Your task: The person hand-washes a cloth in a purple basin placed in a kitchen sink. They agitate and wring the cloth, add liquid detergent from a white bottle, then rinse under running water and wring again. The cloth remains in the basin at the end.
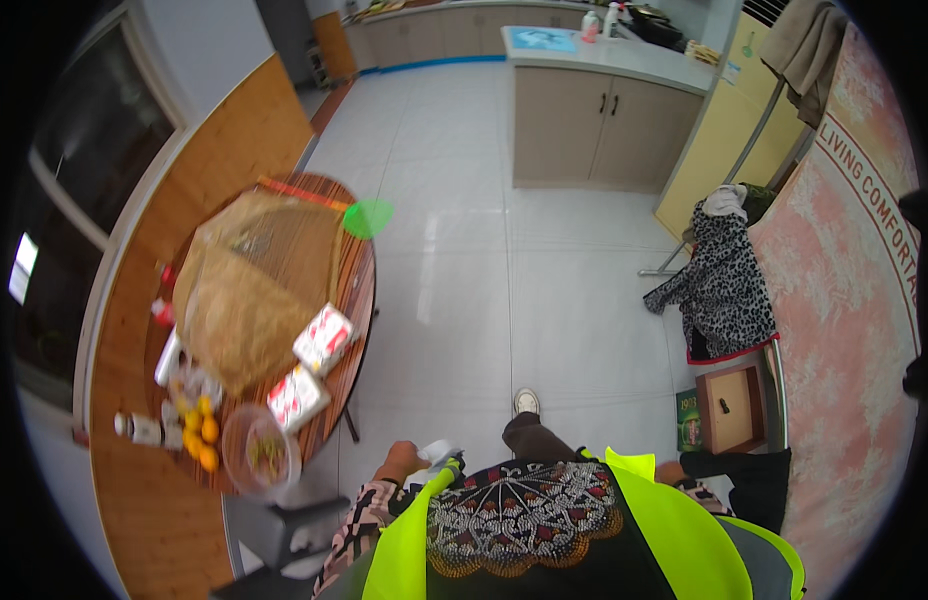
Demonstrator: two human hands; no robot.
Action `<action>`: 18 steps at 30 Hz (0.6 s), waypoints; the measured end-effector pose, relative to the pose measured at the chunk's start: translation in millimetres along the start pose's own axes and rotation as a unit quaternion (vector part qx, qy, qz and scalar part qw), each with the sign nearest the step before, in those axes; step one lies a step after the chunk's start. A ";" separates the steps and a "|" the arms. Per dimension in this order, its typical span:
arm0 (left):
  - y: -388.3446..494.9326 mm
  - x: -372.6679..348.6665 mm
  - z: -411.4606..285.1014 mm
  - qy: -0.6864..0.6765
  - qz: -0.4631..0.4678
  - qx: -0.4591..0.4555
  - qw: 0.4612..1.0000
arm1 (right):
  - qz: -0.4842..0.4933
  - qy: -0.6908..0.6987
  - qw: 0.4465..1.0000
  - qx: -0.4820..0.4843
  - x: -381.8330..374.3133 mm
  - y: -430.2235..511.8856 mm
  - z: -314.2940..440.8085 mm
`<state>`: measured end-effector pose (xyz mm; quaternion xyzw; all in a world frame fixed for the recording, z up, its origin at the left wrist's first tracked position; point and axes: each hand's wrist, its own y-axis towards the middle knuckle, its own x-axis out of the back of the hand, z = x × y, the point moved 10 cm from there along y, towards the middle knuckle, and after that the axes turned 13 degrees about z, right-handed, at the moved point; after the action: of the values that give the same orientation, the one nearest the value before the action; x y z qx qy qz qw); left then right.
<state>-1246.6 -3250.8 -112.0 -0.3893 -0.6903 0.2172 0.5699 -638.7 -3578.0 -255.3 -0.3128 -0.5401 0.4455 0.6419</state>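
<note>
My left hand [402,459] is low in the view, left of my patterned top, its fingers curled round a crumpled white item [438,451], perhaps paper or thin plastic. By the right edge of my yellow vest, my right hand [668,472] is partly hidden by the vest. It is beside a black cloth [764,480]; whether it holds anything cannot be told. One shoe [526,402] shows on the tiled floor ahead of me.
At left, a round wooden table [363,300] bears a mesh food cover [246,315], two tissue packs, orange fruit [207,430], a clear plastic tub [261,450] and a green fly swatter [368,218]. A grey chair is below it. A counter [606,67] stands ahead; a leopard-print garment [726,285] hangs right.
</note>
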 end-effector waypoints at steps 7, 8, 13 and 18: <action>176.6 192.7 -93.4 0.048 -0.015 -0.037 0.998 | 0.016 0.051 0.997 -0.061 116.9 100.8 -99.9; 192.6 224.8 -104.9 0.052 -0.035 -0.046 0.997 | -0.036 0.053 0.995 -0.074 184.9 91.9 -110.5; 255.1 375.5 -128.5 -0.024 -0.150 -0.073 0.986 | -0.330 -0.019 0.943 -0.038 588.5 84.3 -116.4; 337.7 517.1 -111.0 -0.081 -0.242 -0.095 0.962 | -0.421 0.273 0.864 0.035 870.1 154.1 -92.5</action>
<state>-1067.0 -2657.4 -15.3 -0.2444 -0.8249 0.0372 0.5083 -567.6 -2716.3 -51.2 -0.1424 -0.4077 0.0486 0.9006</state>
